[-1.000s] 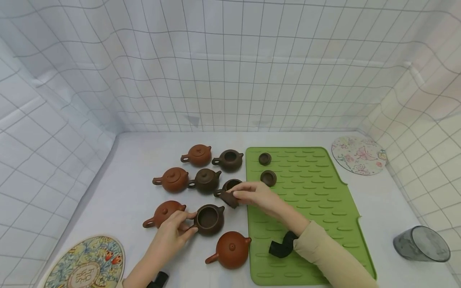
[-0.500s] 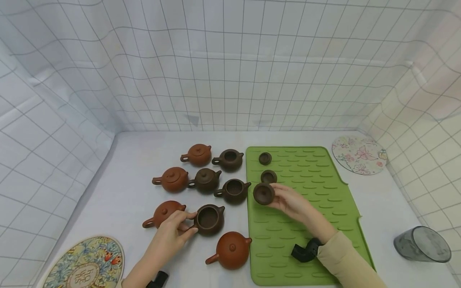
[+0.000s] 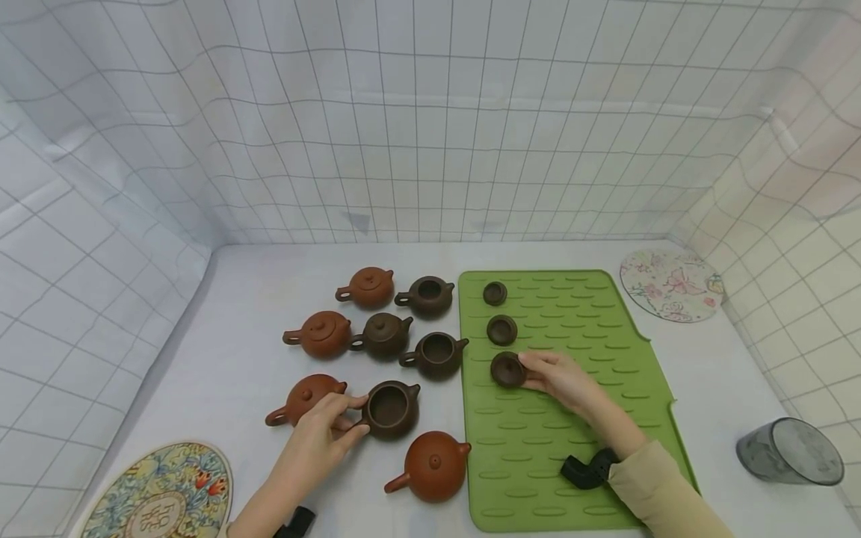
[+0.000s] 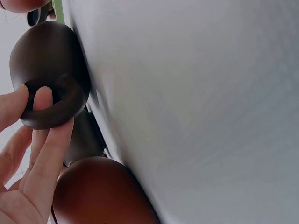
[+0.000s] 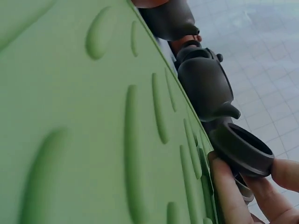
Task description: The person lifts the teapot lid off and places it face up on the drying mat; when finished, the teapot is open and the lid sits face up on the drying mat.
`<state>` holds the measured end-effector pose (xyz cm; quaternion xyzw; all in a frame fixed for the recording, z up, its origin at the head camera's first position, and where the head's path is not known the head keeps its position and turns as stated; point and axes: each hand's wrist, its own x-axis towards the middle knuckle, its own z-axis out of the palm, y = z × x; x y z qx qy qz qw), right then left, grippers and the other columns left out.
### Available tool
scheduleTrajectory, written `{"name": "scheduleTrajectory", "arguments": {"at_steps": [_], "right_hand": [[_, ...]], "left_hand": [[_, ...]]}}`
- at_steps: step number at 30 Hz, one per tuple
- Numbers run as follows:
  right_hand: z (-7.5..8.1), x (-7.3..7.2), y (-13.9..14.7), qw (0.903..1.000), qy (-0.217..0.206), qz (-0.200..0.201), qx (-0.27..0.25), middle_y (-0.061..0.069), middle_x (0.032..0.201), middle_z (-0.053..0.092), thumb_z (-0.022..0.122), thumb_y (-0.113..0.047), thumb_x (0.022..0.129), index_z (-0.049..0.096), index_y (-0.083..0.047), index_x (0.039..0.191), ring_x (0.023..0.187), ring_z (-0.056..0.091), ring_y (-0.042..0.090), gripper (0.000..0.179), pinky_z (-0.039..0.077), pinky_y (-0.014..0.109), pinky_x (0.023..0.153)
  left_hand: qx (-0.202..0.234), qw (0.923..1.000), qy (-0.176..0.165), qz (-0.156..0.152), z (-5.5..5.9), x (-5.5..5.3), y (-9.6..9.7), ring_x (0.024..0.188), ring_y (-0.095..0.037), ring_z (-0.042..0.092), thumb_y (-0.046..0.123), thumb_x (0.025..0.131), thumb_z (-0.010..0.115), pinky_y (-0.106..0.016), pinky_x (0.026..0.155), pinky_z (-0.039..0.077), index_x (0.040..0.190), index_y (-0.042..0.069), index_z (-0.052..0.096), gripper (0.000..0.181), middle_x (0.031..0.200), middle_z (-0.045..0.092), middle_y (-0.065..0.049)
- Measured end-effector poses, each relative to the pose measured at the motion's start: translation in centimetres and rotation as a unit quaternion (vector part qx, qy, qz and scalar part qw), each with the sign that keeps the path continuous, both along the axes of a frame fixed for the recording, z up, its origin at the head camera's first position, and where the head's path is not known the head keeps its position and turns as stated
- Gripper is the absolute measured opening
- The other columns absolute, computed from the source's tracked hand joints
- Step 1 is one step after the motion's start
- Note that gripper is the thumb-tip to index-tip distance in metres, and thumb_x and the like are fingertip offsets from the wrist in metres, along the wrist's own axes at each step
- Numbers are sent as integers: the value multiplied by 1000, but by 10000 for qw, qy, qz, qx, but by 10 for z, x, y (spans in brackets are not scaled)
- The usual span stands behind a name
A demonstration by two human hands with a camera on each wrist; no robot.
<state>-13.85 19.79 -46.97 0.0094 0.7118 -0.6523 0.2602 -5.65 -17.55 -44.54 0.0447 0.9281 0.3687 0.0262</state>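
Note:
My left hand (image 3: 321, 436) grips the handle of a dark brown lidless teapot (image 3: 405, 428) standing on the white table. In the left wrist view, a finger passes through the loop of the teapot handle (image 4: 58, 114) and the thumb presses it. Over the green mat (image 3: 538, 463), my right hand (image 3: 563, 382) pinches a dark teapot lid (image 3: 507, 370) by its rim, hollow side up. The right wrist view has this lid (image 5: 243, 149) tilted between thumb and fingers. Behind it on the mat lie two more dark lids, a medium one (image 3: 501, 330) and a small one (image 3: 495, 294), both upturned.
Two open dark teapots, one nearer (image 3: 439, 357) and one farther (image 3: 430, 297), stand left of the mat. A lidded dark teapot (image 3: 383, 336) and several reddish-brown teapots (image 3: 436, 467) surround them. A grey glass (image 3: 788, 451) stands far right. Patterned round mats (image 3: 671, 286) lie at both sides.
My right hand has lifted the lid from over the middle open teapot, turned it hollow side up and carried it right onto the green mat. My left hand has stayed at the teapot handle.

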Motion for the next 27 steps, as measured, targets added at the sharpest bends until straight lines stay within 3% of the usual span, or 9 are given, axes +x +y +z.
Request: {"name": "scheduleTrajectory", "arguments": {"at_steps": [3,7,12,18,27], "right_hand": [[1,3,0,9989,127,-18,445,31,150,38,54,-31,102,42,10,143,131,52,33,59,52,31,99],[1,5,0,9958,335,-26,853,29,148,43,54,-34,102,48,6,141,133,49,38,57,52,34,100],[2,5,-2,9877,616,-81,1435,26,141,52,55,-37,101,55,2,137,119,62,34,53,53,39,97],[1,5,-3,9709,1075,-211,2131,23,131,62,54,-35,102,63,-3,130,99,71,27,44,56,40,87],[0,3,-4,9625,1328,-200,2356,20,126,65,51,-40,102,65,-5,128,95,71,23,45,56,40,84]], "left_hand": [[-11,10000,0,-6,0,0,0,77,-1,62,5,78,81,-19,71,54,110,13,72,34,105,66,3],[-12,10000,57,-33,-1,0,-1,76,0,61,5,78,81,-19,71,54,110,14,72,34,105,66,3],[-2,9999,87,-74,-1,0,-1,77,-1,62,6,78,81,-19,71,55,110,14,72,34,105,66,3],[-16,9999,75,-109,-1,0,-1,77,-1,62,5,78,81,-19,71,55,112,13,71,36,105,66,3],[-131,9997,72,-168,0,0,-2,78,-1,62,7,78,81,-20,73,55,114,15,70,38,105,66,4]]}}
